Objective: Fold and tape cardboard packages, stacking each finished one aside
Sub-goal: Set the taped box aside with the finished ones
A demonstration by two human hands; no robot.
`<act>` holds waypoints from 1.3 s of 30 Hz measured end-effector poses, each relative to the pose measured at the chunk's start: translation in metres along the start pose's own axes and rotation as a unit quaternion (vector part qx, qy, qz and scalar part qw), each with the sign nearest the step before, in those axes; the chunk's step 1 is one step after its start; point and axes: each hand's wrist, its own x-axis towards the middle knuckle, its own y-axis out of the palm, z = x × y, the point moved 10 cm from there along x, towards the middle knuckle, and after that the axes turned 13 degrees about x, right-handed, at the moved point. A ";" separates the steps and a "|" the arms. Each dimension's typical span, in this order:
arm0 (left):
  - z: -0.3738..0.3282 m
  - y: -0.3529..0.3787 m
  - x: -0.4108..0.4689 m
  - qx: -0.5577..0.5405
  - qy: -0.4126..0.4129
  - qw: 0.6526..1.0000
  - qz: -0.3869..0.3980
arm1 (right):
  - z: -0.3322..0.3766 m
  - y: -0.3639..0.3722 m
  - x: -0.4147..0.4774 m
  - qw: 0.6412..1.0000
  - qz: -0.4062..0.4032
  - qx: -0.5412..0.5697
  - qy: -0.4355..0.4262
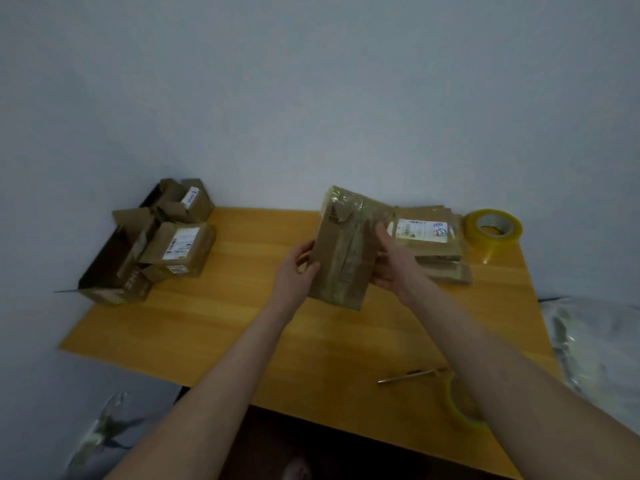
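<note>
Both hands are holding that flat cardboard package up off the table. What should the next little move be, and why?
Probably lay the package on the pile of flat packages just behind the right hand. It already looks folded flat, with glossy tape across it, and the left hand and right hand grip its two sides.

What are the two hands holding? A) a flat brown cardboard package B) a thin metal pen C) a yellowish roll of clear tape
A: the left hand and the right hand both grip the flat brown cardboard package, one at each side edge.
</note>
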 end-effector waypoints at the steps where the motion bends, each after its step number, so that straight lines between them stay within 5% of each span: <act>1: 0.002 -0.010 0.005 0.016 0.011 1.000 -0.009 | -0.002 0.010 0.007 1.000 0.002 0.015 -0.006; 7: 0.013 -0.076 0.062 0.129 0.126 0.983 -0.029 | -0.041 0.104 0.057 0.990 0.032 0.137 0.023; 15: 0.127 -0.172 0.190 0.158 0.136 0.978 -0.008 | -0.080 0.234 0.152 0.996 -0.047 0.037 -0.062; 22: 0.169 -0.235 0.252 0.232 0.202 0.951 -0.024 | -0.127 0.342 0.206 0.989 -0.016 0.145 0.005; 29: 0.210 -0.315 0.249 0.378 0.153 0.900 -0.155 | -0.190 0.454 0.227 0.984 0.056 0.128 0.113; 34: 0.279 -0.335 0.269 0.547 -0.023 0.836 0.017 | -0.211 0.514 0.248 0.991 0.070 -0.058 0.094; 39: 0.277 -0.337 0.280 0.597 -0.028 0.802 0.018 | -0.205 0.531 0.254 0.987 0.080 -0.104 0.088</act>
